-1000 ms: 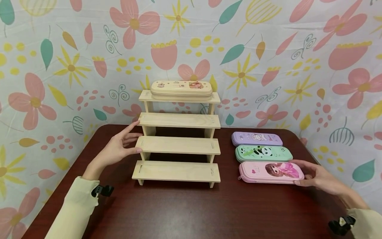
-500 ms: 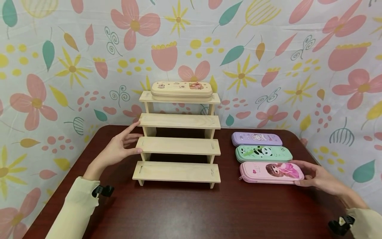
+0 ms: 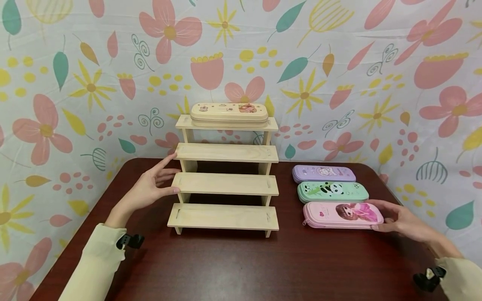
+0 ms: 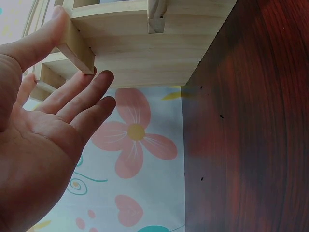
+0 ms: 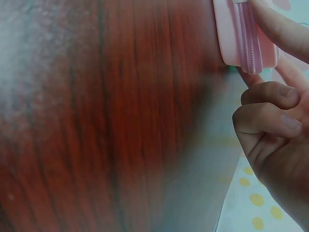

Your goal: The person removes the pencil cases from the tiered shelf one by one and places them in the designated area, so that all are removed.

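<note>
A stepped wooden display rack point(image 3: 226, 216) with several tiers stands mid-table. My left hand point(image 3: 145, 186) touches its left side, thumb at one board end and index finger at the board above, fingers fairly straight. In the left wrist view the left hand point(image 4: 53, 125) shows an open palm beside the pale boards point(image 4: 130, 58). On the right, my right hand point(image 3: 401, 221) pinches the right end of a pink pencil case point(image 3: 327, 215) printed with a girl. From the right wrist, its zipper edge point(image 5: 248, 41) appears between thumb and index finger, other fingers curled below.
A cream pencil case point(image 3: 226, 113) lies on the rack's top tier. Behind the pink case lie a green panda pencil case point(image 3: 316, 192) and a purple one point(image 3: 308, 172), close together. The dark table point(image 3: 226, 267) ends at a floral cloth backdrop point(image 3: 331, 138).
The pink, green and purple pencil cases have shifted very slightly toward the back, the right hand still on the pink one. The left hand and the rack stay put.
</note>
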{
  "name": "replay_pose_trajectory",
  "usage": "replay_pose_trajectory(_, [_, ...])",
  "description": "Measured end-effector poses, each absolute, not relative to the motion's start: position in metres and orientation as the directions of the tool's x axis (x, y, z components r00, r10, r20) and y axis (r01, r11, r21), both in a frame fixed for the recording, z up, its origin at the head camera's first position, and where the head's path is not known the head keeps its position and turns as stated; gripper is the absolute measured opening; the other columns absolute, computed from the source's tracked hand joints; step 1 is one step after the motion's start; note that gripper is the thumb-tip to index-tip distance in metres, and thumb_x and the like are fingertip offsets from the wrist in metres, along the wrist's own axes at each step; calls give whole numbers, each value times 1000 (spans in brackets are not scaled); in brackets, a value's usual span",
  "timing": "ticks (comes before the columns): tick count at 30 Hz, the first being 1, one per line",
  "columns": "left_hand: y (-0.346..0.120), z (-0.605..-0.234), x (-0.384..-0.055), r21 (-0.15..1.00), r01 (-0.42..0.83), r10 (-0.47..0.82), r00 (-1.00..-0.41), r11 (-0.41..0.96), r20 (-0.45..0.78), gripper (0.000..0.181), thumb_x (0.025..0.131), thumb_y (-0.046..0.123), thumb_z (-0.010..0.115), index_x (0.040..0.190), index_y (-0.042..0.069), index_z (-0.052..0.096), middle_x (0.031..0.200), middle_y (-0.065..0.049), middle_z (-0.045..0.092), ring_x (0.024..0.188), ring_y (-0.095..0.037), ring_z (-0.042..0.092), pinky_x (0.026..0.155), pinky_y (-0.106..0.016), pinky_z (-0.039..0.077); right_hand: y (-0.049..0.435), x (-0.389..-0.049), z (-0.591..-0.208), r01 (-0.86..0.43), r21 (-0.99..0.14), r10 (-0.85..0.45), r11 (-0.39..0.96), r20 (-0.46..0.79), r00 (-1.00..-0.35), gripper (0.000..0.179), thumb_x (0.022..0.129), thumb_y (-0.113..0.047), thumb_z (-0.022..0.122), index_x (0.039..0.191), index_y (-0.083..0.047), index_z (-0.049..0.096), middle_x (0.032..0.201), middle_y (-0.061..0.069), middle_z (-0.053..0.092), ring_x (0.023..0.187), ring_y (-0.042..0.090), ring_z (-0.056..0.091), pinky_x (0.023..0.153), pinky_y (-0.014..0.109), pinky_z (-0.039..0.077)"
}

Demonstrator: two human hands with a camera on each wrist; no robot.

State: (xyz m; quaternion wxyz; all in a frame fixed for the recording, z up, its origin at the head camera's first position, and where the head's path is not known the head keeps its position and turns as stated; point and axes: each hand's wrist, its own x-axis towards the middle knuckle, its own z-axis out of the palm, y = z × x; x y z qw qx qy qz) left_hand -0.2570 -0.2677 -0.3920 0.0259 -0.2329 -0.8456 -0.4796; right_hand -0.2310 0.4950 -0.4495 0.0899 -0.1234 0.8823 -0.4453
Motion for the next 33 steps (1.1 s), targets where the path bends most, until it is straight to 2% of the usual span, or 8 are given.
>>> replay_pose_trajectory(12, [-268, -391, -256, 800, 419, 368, -890, 430, 268, 101, 91, 13, 86, 169, 36, 25, 144, -20, 61, 133, -40, 59, 111, -64, 42, 490, -229, -445, -102, -762, -257, 639, -86, -963, 71, 92, -10, 80, 154, 0, 46, 126, -11, 62, 100, 5, 61, 77, 24, 53])
replay_pose_trajectory(17, [-267, -391, -257, 797, 417, 367, -892, 437, 266, 102, 91, 14, 87, 169, 36, 25, 144, -19, 61, 133, -39, 59, 111, -62, 42, 490, -225, -442, -134, -737, -243, 663, -42, -969, 68, 92, -10, 81, 151, -1, 48, 124, -15, 62, 90, 9, 60, 69, 25, 50])
replay_pose_trajectory(23, [-268, -389, -256, 801, 411, 365, -894, 436, 260, 101, 91, 13, 86, 169, 36, 25, 145, -21, 60, 133, -40, 58, 111, -64, 41, 484, -218, -431, -203, -691, -228, 694, 56, -972, 62, 91, -11, 81, 145, 2, 54, 124, -22, 63, 103, 0, 57, 73, 20, 47])
replay_pose_trajectory(24, [-268, -389, -255, 800, 411, 365, -894, 437, 260, 101, 91, 13, 86, 169, 36, 25, 145, -21, 60, 133, -40, 59, 111, -64, 42, 482, -217, -428, -221, -686, -231, 693, 79, -970, 60, 91, -10, 82, 144, 2, 56, 124, -22, 63, 99, 0, 60, 72, 19, 46])
replay_pose_trajectory(26, [-268, -389, -255, 799, 413, 366, -893, 437, 262, 101, 91, 13, 86, 169, 37, 25, 145, -22, 60, 133, -40, 59, 111, -63, 42, 475, -216, -423, -261, -690, -243, 676, 125, -962, 57, 89, -6, 82, 141, 0, 59, 122, -21, 65, 79, 6, 60, 61, 22, 44])
replay_pose_trajectory(29, [-269, -389, -256, 799, 414, 368, -892, 435, 262, 101, 92, 13, 86, 169, 37, 24, 145, -22, 60, 133, -40, 59, 111, -63, 42, 462, -216, -413, -316, -690, -268, 651, 181, -946, 54, 87, -2, 83, 138, -5, 63, 119, -20, 68, 53, 15, 48, 48, 30, 37])
replay_pose_trajectory(31, [-268, -390, -256, 802, 414, 370, -892, 431, 261, 101, 92, 13, 86, 169, 37, 24, 145, -22, 60, 134, -40, 58, 111, -63, 41, 452, -218, -406, -338, -681, -282, 650, 197, -939, 54, 86, -1, 84, 136, -6, 65, 116, -21, 69, 46, 16, 40, 43, 32, 33])
replay_pose_trajectory(33, [-268, -390, -256, 802, 414, 373, -891, 429, 260, 101, 92, 13, 86, 169, 37, 24, 145, -21, 60, 134, -39, 58, 111, -64, 41, 440, -219, -398, -348, -672, -296, 654, 196, -935, 54, 86, -1, 85, 136, -6, 65, 111, -18, 70, 45, 16, 38, 41, 31, 32])
